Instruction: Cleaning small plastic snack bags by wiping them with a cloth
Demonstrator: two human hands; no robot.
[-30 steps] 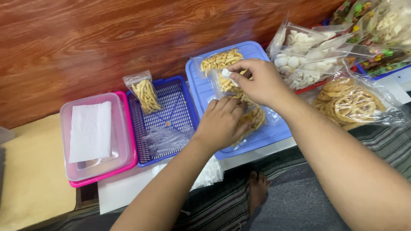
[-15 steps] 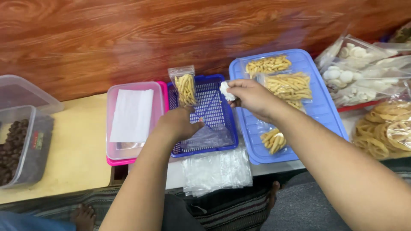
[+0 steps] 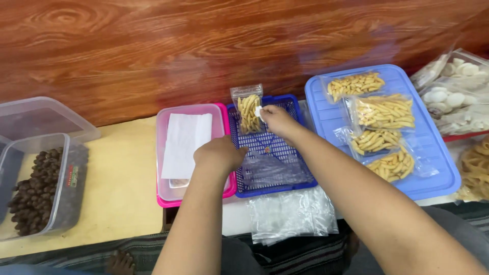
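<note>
Head view: upright snack bag [image 3: 247, 109], long axis vertical.

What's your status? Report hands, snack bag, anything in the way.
Right hand pinching small white piece against snack bag in blue basket. Left hand at basket's left edge, grip unclear. Nothing in the way.

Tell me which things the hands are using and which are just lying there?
In use:
- right hand pinching a small white piece
- small clear bag of yellow snack sticks
- blue plastic mesh basket
- left hand at its edge

Lying about:
- pink tray with white paper
- blue lid holding filled bags
- clear tub of brown pieces
- empty clear bags
</note>
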